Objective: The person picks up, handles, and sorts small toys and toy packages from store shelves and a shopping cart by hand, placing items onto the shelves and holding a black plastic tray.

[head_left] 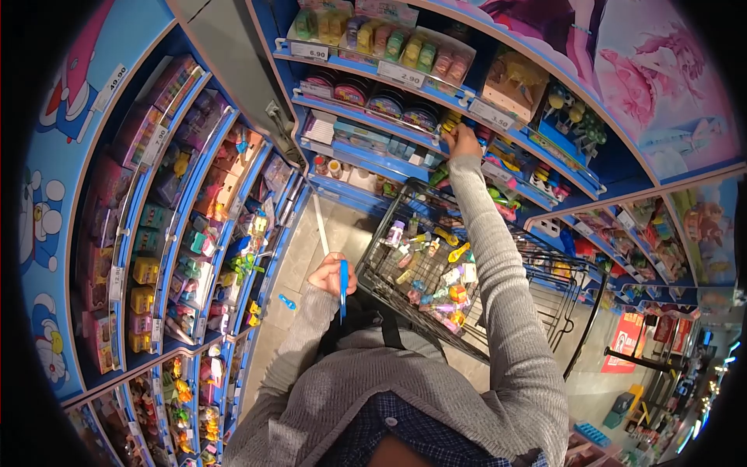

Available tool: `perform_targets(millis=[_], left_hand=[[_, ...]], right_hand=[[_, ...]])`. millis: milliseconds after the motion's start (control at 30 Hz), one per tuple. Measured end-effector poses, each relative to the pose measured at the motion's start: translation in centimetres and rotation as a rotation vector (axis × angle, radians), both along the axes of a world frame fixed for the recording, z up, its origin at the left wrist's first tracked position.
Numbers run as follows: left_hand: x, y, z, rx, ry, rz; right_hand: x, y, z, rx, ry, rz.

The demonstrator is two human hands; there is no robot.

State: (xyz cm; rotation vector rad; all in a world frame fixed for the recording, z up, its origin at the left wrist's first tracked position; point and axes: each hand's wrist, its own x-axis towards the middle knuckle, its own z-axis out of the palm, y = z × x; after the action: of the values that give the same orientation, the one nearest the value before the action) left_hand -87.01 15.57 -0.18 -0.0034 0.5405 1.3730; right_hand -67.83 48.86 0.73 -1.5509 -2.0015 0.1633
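Observation:
My left hand (331, 274) is closed around a thin blue item (343, 282), held upright beside the cart's near left corner. My right hand (461, 142) reaches to a middle shelf below the 3.50 price label (492, 115). Its fingers are at a small yellow item (450, 121), partly covered by the hand; whether they grip it is hard to tell. Between my arms stands a black wire cart (366, 268) with several small toys and bottles inside, among them a yellow item (459, 251) and a purple-and-white bottle (395, 233).
Tall shelves (167, 226) with boxed toys stand on the left. The front shelves (366, 58) hold colourful packs and round tins (387, 103). A small blue item (287, 301) lies on the tiled floor (268, 331). A red sign (624, 342) is at the right.

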Motion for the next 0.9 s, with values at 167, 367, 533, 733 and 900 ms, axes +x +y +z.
perform_targets(millis=[167,367,533,733,900], left_hand=[[0.4,0.2,-0.5,-0.077,0.220,-0.053],[0.9,0.4,1.0,-0.184,0.278,0.013],[0.7,0.8,0.0,-0.141,0.329,-0.053],[2.4,1.6,0.4,0.001,0.478,-0.080],[2.0,2.5,1.1,-0.051,0.314,-0.320]], right_hand=[[-0.4,0.0,0.2,-0.085,-0.048,-0.059],[-0.9,-2.4,0.5,-0.187,0.224,-0.006],[-1.8,-10.8,-0.7,-0.642,0.685,0.566],[-1.3,-21.1,3.7,-1.083,0.834,0.894],[0.8,-22.0,3.9,-1.172,0.915,0.852]])
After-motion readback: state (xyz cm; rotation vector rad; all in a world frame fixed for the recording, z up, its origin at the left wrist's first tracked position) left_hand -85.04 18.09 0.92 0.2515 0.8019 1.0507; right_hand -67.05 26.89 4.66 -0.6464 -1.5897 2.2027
